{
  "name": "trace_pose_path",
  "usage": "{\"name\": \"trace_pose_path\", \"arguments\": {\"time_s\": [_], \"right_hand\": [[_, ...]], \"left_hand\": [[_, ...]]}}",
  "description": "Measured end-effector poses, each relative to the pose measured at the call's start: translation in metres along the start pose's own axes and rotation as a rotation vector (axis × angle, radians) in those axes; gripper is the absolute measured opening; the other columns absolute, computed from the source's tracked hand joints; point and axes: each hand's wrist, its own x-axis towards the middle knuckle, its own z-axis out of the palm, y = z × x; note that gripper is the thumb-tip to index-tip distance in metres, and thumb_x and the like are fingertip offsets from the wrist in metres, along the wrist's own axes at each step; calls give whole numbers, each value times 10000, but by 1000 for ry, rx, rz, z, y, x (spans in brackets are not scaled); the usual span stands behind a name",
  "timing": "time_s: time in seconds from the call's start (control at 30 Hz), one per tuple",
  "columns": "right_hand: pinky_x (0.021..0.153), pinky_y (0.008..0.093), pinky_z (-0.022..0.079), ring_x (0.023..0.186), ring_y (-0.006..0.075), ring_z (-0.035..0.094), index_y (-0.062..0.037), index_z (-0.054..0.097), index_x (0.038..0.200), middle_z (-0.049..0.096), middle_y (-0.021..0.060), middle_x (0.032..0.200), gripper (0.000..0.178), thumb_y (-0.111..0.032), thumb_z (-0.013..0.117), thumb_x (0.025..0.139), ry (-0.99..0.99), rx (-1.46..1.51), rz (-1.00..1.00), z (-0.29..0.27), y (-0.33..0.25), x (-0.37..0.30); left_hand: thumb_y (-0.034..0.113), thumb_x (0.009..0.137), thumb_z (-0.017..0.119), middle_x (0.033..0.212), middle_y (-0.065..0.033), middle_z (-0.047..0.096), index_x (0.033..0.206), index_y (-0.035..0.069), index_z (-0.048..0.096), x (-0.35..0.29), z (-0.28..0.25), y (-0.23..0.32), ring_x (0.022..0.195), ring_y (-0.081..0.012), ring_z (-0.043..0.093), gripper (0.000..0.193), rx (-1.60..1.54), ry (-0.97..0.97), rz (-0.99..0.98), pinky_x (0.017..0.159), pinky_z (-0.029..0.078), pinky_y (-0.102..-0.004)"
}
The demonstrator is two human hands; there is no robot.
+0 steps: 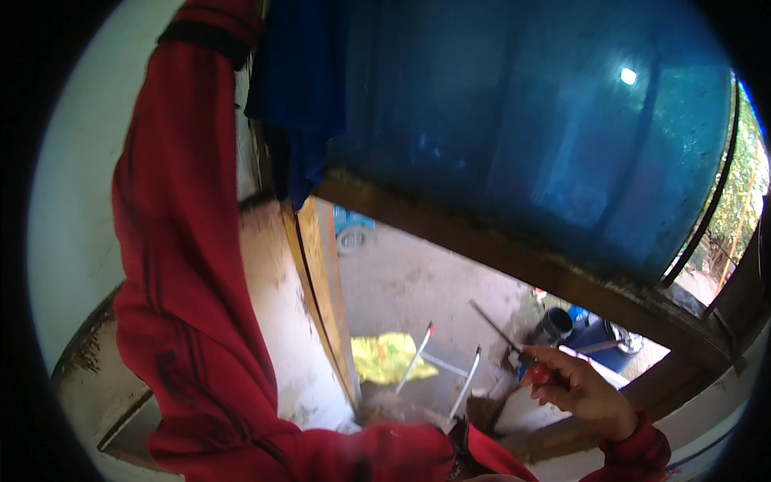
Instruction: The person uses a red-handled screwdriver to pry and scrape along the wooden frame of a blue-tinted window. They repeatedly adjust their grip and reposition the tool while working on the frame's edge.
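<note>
Lower right of the frame, my right hand (pixel 580 387) clenches a red-handled screwdriver (pixel 514 345), its shaft running up-left from the fingers (pixel 554 395). My left hand is out of view past the red sleeve (pixel 173 265).

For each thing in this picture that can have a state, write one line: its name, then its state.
right hand: closed around the screwdriver's red handle
screwdriver: held, shaft pointing up and to the left
left arm: raised, red sleeve, hand out of view
blue tank: resting on a wooden beam
blue cloth: hanging beside the tank
ladder: standing below on the ground
yellow cloth: lying crumpled on the ground
</note>
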Motion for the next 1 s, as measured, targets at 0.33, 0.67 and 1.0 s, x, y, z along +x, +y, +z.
{"name": "trace_pose_path", "arguments": {"time_s": [0.33,0.67,1.0], "right_hand": [[788,266,561,945,134,699,24,548,1376,721,136,1115,506,80,628,880,258,-113,-532,11,-50,2],[618,205,455,693,40,584,-46,649,1098,650,-2,838,349,-224,825,856,839,-182,-681,-15,-121,-12],[424,274,414,515,126,576,-43,686,862,650,50,692,146,-185,706,887,958,-416,-907,-2,-295,56]], "left_hand": [[334,877,772,879,-208,685,1018,-13,666,36,78,28,854,-378,664,389,-60,478,-76,793,522,-451],[273,927,720,831,-190,673,1039,-7,617,0,85,73,787,-358,663,318,-145,376,-15,727,508,-446],[239,949,709,867,-150,723,1001,-35,661,21,79,87,796,-222,676,283,-531,514,-203,739,529,-375]]}}
